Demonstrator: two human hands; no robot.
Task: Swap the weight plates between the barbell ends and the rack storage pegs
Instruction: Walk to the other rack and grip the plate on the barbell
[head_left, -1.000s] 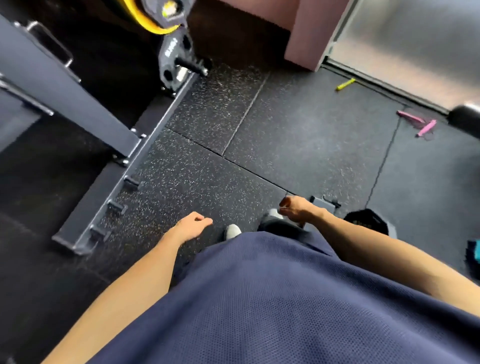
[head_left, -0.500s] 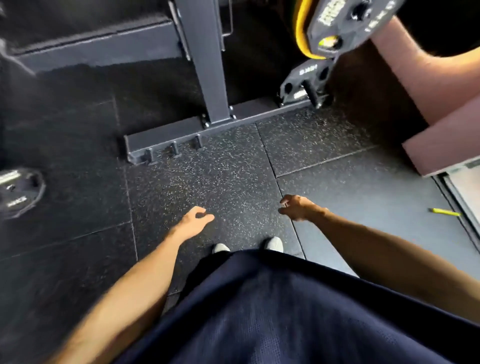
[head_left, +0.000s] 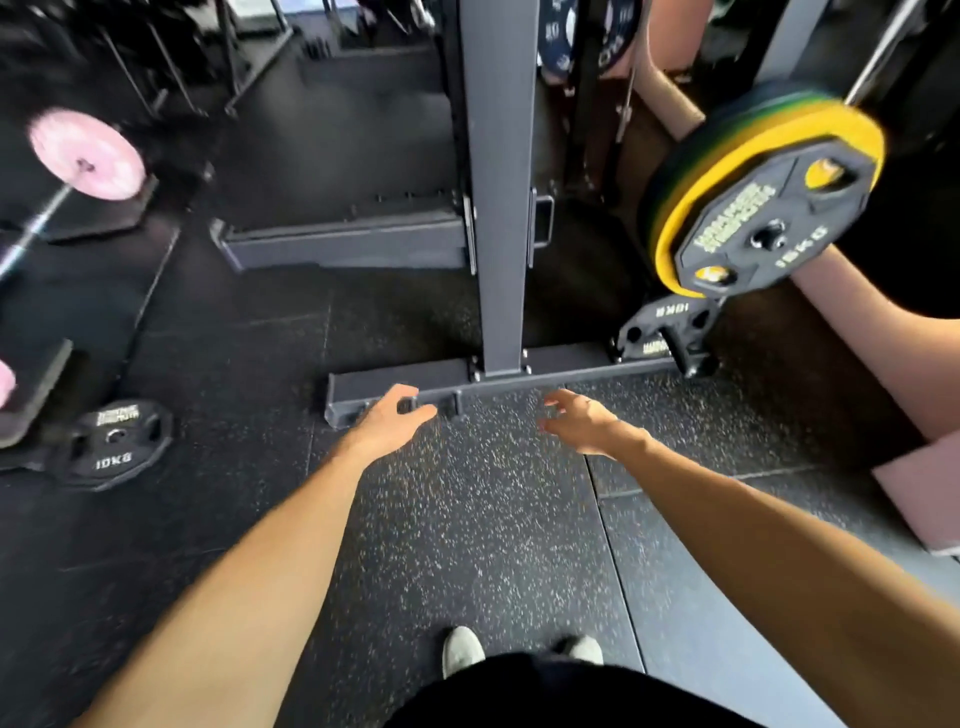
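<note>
- The rack upright stands on its base beam across the middle of the rubber floor.
- On the barbell end at the floor's right edge hang a yellow plate and, outside it, a black plate.
- A black 10KG plate lies flat near the floor's left edge; another black plate sits at the beam's right end.
- My left grip is loosely spread, holding nothing.
- My right grip is likewise loose and holds nothing.

wearing dark navy top | showing bare forearms, no sleeves | wearing thin ring on right hand | leaving left hand bare | wearing pale grey shoes
</note>
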